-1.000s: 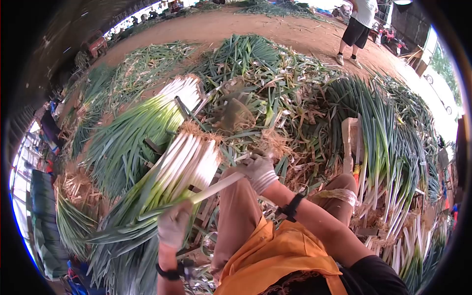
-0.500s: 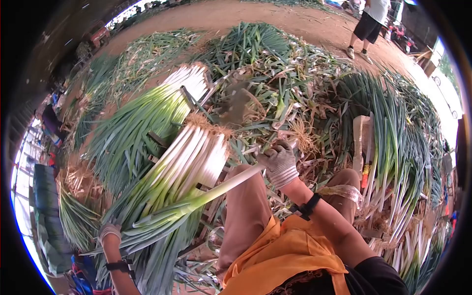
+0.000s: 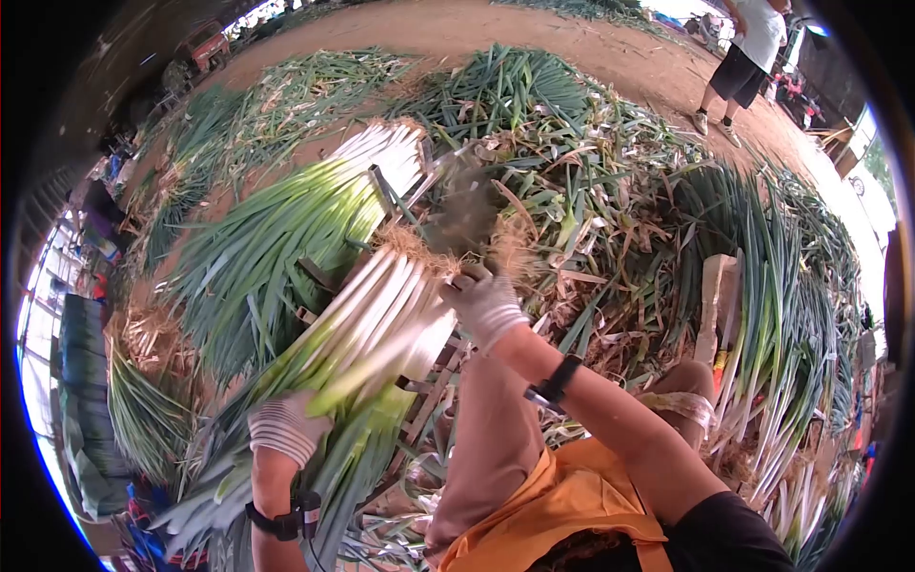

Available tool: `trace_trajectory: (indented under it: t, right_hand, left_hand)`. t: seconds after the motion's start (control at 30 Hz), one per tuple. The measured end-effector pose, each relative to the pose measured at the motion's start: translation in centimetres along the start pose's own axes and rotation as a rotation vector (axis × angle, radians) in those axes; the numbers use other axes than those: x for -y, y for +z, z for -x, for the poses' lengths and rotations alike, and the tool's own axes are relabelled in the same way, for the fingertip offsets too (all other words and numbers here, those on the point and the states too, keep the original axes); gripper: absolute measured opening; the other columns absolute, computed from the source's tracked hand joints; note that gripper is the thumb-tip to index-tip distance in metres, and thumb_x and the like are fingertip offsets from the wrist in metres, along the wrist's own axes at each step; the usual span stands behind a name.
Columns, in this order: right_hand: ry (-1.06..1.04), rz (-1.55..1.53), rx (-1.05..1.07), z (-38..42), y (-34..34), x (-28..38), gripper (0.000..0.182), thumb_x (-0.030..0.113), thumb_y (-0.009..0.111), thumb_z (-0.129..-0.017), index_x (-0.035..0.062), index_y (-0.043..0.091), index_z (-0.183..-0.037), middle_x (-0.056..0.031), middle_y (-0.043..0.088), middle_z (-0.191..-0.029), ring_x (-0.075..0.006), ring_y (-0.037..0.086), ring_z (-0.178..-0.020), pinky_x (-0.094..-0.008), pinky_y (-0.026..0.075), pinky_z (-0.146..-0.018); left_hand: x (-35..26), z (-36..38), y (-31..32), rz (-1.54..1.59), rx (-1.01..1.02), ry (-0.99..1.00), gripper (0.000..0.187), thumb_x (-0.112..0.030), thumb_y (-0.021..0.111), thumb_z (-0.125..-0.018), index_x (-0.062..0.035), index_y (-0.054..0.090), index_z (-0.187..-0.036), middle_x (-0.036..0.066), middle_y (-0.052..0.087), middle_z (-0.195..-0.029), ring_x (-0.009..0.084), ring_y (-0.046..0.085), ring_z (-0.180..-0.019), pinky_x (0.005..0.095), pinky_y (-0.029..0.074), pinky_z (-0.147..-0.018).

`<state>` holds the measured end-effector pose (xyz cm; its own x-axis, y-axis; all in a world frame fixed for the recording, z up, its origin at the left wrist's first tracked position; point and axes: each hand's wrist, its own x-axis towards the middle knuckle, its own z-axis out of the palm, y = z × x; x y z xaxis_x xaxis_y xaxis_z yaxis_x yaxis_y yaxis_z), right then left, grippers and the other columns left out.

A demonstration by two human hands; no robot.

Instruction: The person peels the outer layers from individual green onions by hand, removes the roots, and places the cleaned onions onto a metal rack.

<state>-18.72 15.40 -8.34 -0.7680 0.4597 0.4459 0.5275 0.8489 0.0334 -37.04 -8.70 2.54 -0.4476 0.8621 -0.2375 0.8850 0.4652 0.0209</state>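
Hands (image 3: 484, 303) closer together, leek (image 3: 370, 370) now over bundle (image 3: 376, 294)

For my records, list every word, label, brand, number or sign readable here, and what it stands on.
No text can be read.
Right wristband: no legible marking.
Left wristband: no legible marking.
Red object in the background: too small and blurred to tell.

Daylit ctr, glare blown out L & R, fisheye bend, blk corners, stalk (image 3: 381, 363) blurry.
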Motion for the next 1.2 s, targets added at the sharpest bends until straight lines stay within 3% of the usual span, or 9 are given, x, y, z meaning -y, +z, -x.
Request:
trace_trajectory:
  t: [0.1, 0.2, 0.37, 0.47, 0.5, 0.73, 0.83, 1.0, 1.2]
  right_hand:
    - [-0.009, -0.159, 0.1, -2.5, 1.8, 2.5, 0.033, 0.014, 0.061, -0.067, 0.0122, 0.056, -0.099, -0.005, 0.057, -0.098, -0.0243, 0.052, -0.099, -0.0384, 0.041, -0.085]
    - [0.11, -0.51, 0.527, -3.5, 8.9, 5.5, 0.036, 0.014, 0.062, -0.073, 0.0093, 0.054, -0.107, -0.0106, 0.054, -0.115, -0.0279, 0.048, -0.11, -0.0342, 0.042, -0.089]
    - [-0.055, -0.367, 0.997, -5.6, 7.1, 6.1, 0.033, 0.012, 0.059, -0.078, 0.0038, 0.054, -0.109, -0.0121, 0.056, -0.113, -0.03, 0.055, -0.102, -0.0386, 0.048, -0.083]
    - [-0.062, -0.378, 0.955, -6.9, 8.3, 6.8, 0.034, 0.01, 0.061, -0.076, 0.0033, 0.055, -0.109, -0.0136, 0.06, -0.104, -0.0319, 0.059, -0.094, -0.0397, 0.05, -0.078]
    - [-0.063, -0.372, 0.886, -7.6, 8.2, 7.1, 0.027, 0.017, 0.054, -0.082, 0.0026, 0.058, -0.105, -0.0162, 0.062, -0.096, -0.0339, 0.059, -0.091, -0.0406, 0.049, -0.078]
    - [-0.12, -0.406, 0.546, -9.2, 18.0, 10.3, 0.071, 0.01, 0.079, -0.055, 0.0014, 0.048, -0.119, -0.0132, 0.061, -0.105, -0.0268, 0.06, -0.095, -0.0333, 0.051, -0.074]
    - [-0.089, -0.326, 0.736, -9.8, 19.0, 9.9, 0.052, 0.008, 0.072, -0.064, 0.0032, 0.054, -0.112, -0.0131, 0.062, -0.1, -0.0258, 0.061, -0.093, -0.0335, 0.051, -0.073]
    - [-0.004, -0.458, 0.617, -8.8, 18.2, 9.4, 0.026, 0.006, 0.057, -0.077, 0.0034, 0.057, -0.103, -0.0135, 0.063, -0.097, -0.0272, 0.061, -0.09, -0.0361, 0.051, -0.071]
    - [0.001, -0.463, 0.616, -8.2, 17.5, 9.3, 0.028, 0.012, 0.045, -0.085, 0.0056, 0.053, -0.112, -0.0131, 0.059, -0.106, -0.0292, 0.059, -0.093, -0.0359, 0.048, -0.078]
  left_hand:
    - [3.3, -3.1, 3.4, -0.318, -0.275, -0.155, 0.03, -0.029, 0.069, -0.067, -0.0098, 0.059, -0.088, 0.013, 0.062, -0.08, 0.0306, 0.06, -0.077, 0.0415, 0.047, -0.068]
    - [8.6, -8.1, 10.2, -0.327, -0.19, -0.205, 0.035, -0.03, 0.071, -0.066, -0.0081, 0.058, -0.09, 0.013, 0.062, -0.078, 0.031, 0.06, -0.076, 0.0407, 0.048, -0.068]
    - [8.0, -9.9, 12.8, -0.358, -0.22, -0.209, 0.033, -0.03, 0.069, -0.068, -0.0109, 0.058, -0.093, 0.012, 0.063, -0.085, 0.0289, 0.06, -0.084, 0.0403, 0.048, -0.069]
    - [7.8, -10.5, 13.6, -0.331, -0.065, -0.297, 0.033, -0.032, 0.068, -0.07, -0.0108, 0.058, -0.094, 0.011, 0.063, -0.082, 0.0285, 0.061, -0.079, 0.0406, 0.049, -0.068]
    - [8.6, -10.6, 14.1, -0.297, -0.107, -0.298, 0.031, -0.03, 0.068, -0.07, -0.0113, 0.059, -0.094, 0.014, 0.063, -0.082, 0.0312, 0.061, -0.077, 0.0425, 0.049, -0.066]
    - [9.3, -10.4, 12.4, -0.115, -0.22, -0.239, 0.031, -0.024, 0.066, -0.07, -0.0107, 0.059, -0.098, 0.016, 0.062, -0.087, 0.0336, 0.059, -0.083, 0.0418, 0.048, -0.072]
    - [8.2, -10.4, 11.5, -0.13, -0.081, -0.316, 0.037, -0.026, 0.066, -0.071, -0.0118, 0.059, -0.104, 0.015, 0.062, -0.094, 0.0337, 0.058, -0.087, 0.0409, 0.047, -0.076]
    - [8.1, -11.4, 11.1, -0.071, 0.071, -0.471, 0.036, -0.03, 0.063, -0.074, -0.0119, 0.06, -0.104, 0.015, 0.063, -0.094, 0.0322, 0.06, -0.089, 0.0403, 0.048, -0.076]
    - [6.9, -11.3, 10.8, -0.118, 0.177, -0.46, 0.037, -0.032, 0.064, -0.073, -0.0106, 0.062, -0.103, 0.017, 0.063, -0.094, 0.0326, 0.06, -0.09, 0.0395, 0.047, -0.078]
